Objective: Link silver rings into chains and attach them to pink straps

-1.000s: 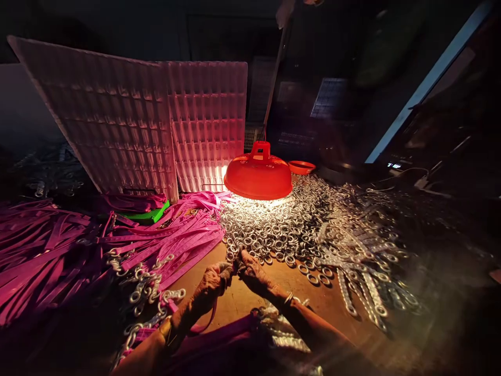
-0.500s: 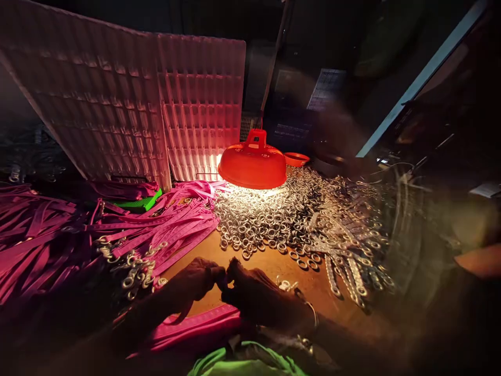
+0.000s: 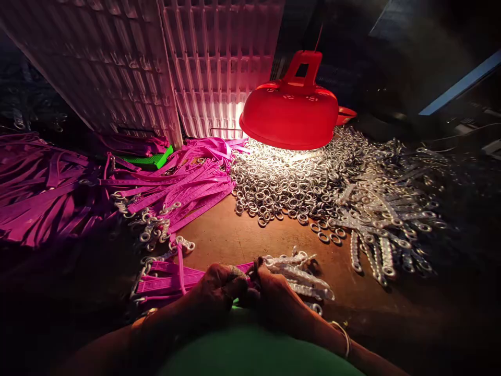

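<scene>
Far left of frame, heaps of flat magenta plastic straps point(image 3: 47, 193) are lying in shadow, w/ two white ribbed plastic grid panels point(image 3: 164, 62) leaning upright behind them at upper left. A green plastic block point(image 3: 151, 159) is peeking out under the panels. Lower centre, the left hand point(image 3: 221, 287) is curling its fingers & pinching the end of a magenta strap w/ metal rings point(image 3: 168, 277) that is lying flat on the brown wooden tabletop point(image 3: 223, 235). Right hand point(image 3: 274, 295) is pressing against it, fingers closed on the same strap end; exact grip is too dark to tell. Just right of it, a bundle of silvery metal clips point(image 3: 297, 274) is resting. Upper centre, a red dome lamp shade point(image 3: 289, 112) is glowing over a big pile of shiny metal rings point(image 3: 305, 183), spreading to the right.
</scene>
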Action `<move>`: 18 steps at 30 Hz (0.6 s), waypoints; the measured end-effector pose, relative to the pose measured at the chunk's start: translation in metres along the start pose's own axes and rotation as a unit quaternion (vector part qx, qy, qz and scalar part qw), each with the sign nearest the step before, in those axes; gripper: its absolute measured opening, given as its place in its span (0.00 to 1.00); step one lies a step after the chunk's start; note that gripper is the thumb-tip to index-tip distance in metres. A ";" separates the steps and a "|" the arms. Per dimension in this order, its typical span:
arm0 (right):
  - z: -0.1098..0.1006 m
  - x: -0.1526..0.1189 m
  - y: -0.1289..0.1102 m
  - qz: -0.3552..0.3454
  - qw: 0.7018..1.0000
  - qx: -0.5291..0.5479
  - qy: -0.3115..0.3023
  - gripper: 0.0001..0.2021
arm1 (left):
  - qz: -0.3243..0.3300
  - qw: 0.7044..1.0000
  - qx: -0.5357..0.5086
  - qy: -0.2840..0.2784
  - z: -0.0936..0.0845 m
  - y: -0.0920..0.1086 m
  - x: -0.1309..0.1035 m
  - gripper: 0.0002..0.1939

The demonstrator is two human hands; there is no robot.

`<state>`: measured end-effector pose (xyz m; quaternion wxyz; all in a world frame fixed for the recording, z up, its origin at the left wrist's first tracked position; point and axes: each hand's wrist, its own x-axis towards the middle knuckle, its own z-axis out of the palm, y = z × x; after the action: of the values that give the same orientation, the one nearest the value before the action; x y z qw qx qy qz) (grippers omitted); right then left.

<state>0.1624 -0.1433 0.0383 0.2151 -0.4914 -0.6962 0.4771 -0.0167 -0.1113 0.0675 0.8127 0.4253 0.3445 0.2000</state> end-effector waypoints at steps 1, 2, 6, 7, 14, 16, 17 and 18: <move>-0.001 0.001 -0.001 -0.003 1.000 0.010 -0.017 0.05 | -0.004 1.000 -0.011 -0.003 0.000 -0.001 0.002 0.21; -0.002 0.003 -0.004 -0.010 0.999 0.013 -0.033 0.04 | -0.006 1.000 -0.021 -0.008 -0.001 -0.003 0.004 0.21; -0.010 0.006 -0.025 -0.012 0.998 -0.023 -0.066 0.06 | -0.016 1.000 -0.010 -0.009 -0.007 -0.013 0.013 0.20; -0.012 0.006 -0.030 -0.013 0.997 -0.032 -0.068 0.07 | -0.023 1.000 -0.002 -0.001 -0.008 -0.016 0.014 0.20; -0.013 0.001 -0.025 -0.063 0.997 0.020 -0.046 0.05 | -0.024 0.995 -0.096 -0.008 -0.003 -0.010 0.004 0.21; -0.012 0.000 -0.017 -0.067 0.996 0.034 -0.043 0.10 | -0.030 0.994 -0.108 -0.010 -0.001 -0.003 0.000 0.20; -0.013 0.000 -0.013 -0.073 0.996 0.030 -0.038 0.13 | -0.037 0.994 -0.102 -0.009 -0.002 0.001 -0.001 0.19; -0.014 0.001 -0.009 -0.088 0.995 0.017 -0.031 0.15 | -0.044 0.996 -0.082 -0.002 -0.004 0.006 -0.003 0.18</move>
<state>0.1687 -0.1366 0.0519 0.2430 -0.4094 -0.7350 0.4829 -0.0217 -0.1073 0.0718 0.8537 0.3418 0.3435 0.1909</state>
